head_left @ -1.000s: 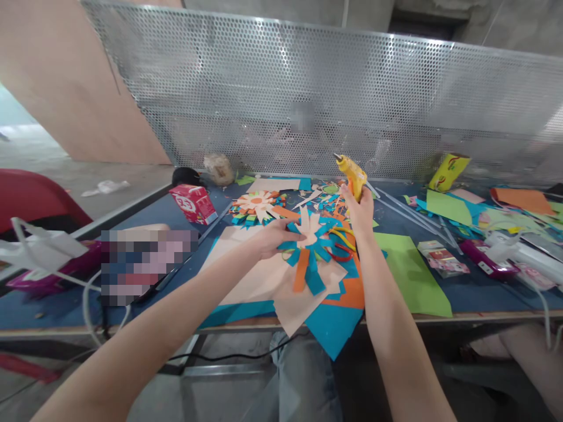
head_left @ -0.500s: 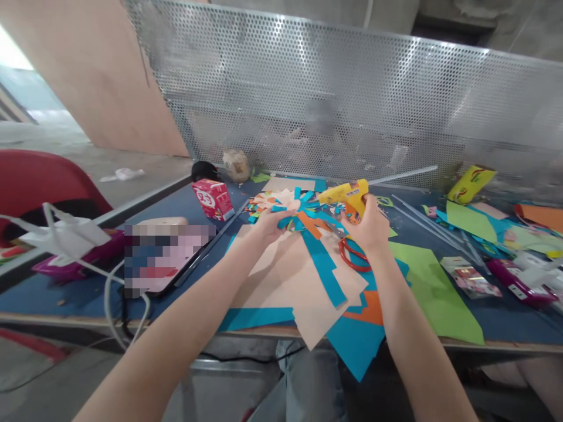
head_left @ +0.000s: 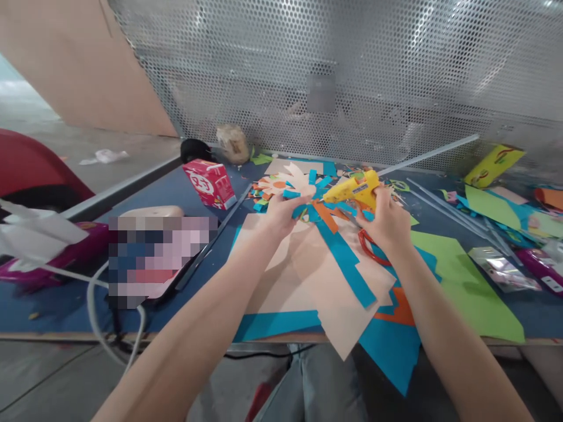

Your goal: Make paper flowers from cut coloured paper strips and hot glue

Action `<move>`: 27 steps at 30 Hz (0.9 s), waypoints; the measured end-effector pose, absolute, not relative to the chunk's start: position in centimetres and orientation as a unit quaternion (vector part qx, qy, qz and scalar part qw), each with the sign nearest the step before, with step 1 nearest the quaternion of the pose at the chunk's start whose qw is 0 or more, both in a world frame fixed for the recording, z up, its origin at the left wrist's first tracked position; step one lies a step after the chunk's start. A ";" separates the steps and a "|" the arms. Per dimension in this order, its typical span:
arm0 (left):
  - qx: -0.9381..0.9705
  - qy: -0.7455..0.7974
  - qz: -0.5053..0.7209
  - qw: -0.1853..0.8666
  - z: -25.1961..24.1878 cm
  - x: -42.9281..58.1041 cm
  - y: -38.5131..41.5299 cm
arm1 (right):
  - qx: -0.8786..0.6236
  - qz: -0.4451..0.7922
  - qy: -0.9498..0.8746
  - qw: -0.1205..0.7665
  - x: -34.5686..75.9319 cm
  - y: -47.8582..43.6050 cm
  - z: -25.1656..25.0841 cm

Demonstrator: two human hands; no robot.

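Note:
My right hand (head_left: 386, 220) is closed round the handle of a yellow hot glue gun (head_left: 352, 189), from whose back a long clear glue stick (head_left: 431, 153) sticks out. The nozzle points left, close over a blue paper flower (head_left: 323, 184) with an orange strip (head_left: 326, 217). My left hand (head_left: 284, 214) pinches this flower at its left side. Behind that hand, a pale peach paper flower (head_left: 297, 177) with an orange centre lies on the scraps. Red-handled scissors (head_left: 372, 251) rest partly hidden beneath my right hand.
Peach sheets (head_left: 281, 278), blue paper (head_left: 391, 351) and a green sheet (head_left: 475, 287) overhang or near the front edge. A pink box (head_left: 210, 184), a blurred-out tray-like item (head_left: 162, 258) and white cables (head_left: 94, 299) are left. A perforated metal screen (head_left: 264, 76) stands behind.
The camera view has shifted, so the table things sit differently in the picture. Both hands keep their holds, and the glue gun's nozzle stays close to the blue flower.

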State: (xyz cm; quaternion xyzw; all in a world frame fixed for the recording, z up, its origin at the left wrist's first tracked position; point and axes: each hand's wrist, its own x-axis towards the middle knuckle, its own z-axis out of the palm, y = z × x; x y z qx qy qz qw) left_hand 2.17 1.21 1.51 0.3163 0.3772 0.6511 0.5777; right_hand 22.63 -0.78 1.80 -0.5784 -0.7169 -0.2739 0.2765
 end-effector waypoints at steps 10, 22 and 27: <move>0.312 0.390 0.649 0.574 1.9 2.0 1.2 | -0.578 -0.276 -0.730 0.239 22.2 -1.4 2.5; 0.306 0.407 0.654 0.560 1.3 1.6 1.7 | -0.572 -0.262 -0.751 0.201 21.9 -1.7 2.8; 0.301 0.422 0.648 0.558 1.5 1.5 1.6 | -0.560 -0.266 -0.759 0.202 21.8 -1.7 2.8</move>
